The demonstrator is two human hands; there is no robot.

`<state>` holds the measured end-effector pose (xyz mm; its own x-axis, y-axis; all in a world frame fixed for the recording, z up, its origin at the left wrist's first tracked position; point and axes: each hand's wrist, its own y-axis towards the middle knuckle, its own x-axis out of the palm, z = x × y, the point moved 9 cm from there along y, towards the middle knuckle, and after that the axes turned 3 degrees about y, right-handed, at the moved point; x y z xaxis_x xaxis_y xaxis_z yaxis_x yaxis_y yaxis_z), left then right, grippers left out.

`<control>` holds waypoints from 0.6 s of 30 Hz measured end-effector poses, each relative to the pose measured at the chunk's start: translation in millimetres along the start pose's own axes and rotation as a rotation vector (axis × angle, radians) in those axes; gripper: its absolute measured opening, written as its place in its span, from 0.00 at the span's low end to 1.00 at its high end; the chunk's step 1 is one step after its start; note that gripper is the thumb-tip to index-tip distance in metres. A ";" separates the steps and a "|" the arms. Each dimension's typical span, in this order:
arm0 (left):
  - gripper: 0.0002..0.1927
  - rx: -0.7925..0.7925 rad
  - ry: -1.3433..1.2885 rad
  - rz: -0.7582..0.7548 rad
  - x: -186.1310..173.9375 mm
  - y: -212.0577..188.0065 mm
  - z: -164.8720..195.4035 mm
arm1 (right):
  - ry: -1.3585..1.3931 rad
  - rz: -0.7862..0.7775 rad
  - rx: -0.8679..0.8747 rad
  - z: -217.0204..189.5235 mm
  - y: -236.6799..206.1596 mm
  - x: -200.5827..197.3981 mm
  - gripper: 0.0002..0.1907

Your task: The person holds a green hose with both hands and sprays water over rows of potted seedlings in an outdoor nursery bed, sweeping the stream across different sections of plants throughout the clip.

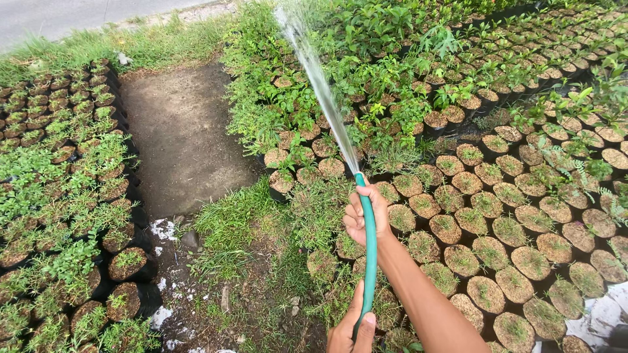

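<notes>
My right hand grips the front end of a green hose, with the thumb near the nozzle tip. A water jet sprays up and away from it over the rows of seedling bags. My left hand holds the same hose lower down, at the bottom edge of the view, fingers wrapped around it.
Black seedling bags with small green plants fill the right side and the left side. A bare dirt path runs between them, with grass at its near end. A paved road lies at the top left.
</notes>
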<state>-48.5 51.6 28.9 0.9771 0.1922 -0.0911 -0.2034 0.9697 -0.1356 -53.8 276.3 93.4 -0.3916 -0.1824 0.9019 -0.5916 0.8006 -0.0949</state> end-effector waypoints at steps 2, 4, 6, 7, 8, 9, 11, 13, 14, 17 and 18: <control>0.35 0.022 -0.004 0.001 -0.4 0.1 -1.1 | 0.018 -0.011 0.015 2.3 1.5 1.2 0.07; 0.35 0.014 0.004 -0.009 -0.8 2.2 -5.0 | 0.028 -0.019 0.025 4.6 2.7 1.8 0.06; 0.35 -0.001 0.019 -0.013 -0.9 3.3 -8.4 | 0.028 -0.019 0.031 5.4 2.8 1.8 0.05; 0.34 -0.009 0.030 -0.011 -1.5 4.3 -9.8 | 0.025 -0.019 0.024 4.7 3.2 2.0 0.06; 0.34 -0.016 0.042 -0.009 -2.5 5.8 -10.7 | 0.022 -0.019 0.016 4.3 3.5 2.4 0.08; 0.34 -0.012 0.036 -0.012 -2.8 5.6 -10.8 | 0.020 -0.017 0.010 4.4 2.6 2.4 0.09; 0.34 -0.004 0.025 -0.019 -4.9 5.5 -11.1 | 0.034 -0.023 0.009 3.9 2.5 4.5 0.09; 0.35 -0.106 0.020 -0.040 -3.6 1.8 -22.7 | 0.031 -0.024 -0.016 2.0 -1.0 5.9 0.09; 0.35 -0.154 0.019 -0.049 -3.7 1.2 -28.8 | 0.022 -0.029 -0.044 -0.5 -1.6 7.9 0.08; 0.33 0.002 0.011 -0.027 -7.1 6.3 -22.2 | -0.022 0.016 -0.107 -7.0 -5.3 10.1 0.12; 0.33 0.089 0.019 -0.014 -8.1 7.6 -17.1 | -0.039 0.043 -0.123 -8.0 -7.0 9.6 0.14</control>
<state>-59.0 54.9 11.7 0.9782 0.1768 -0.1091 -0.1830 0.9819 -0.0491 -47.8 273.4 106.1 -0.4430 -0.1667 0.8809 -0.4838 0.8716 -0.0784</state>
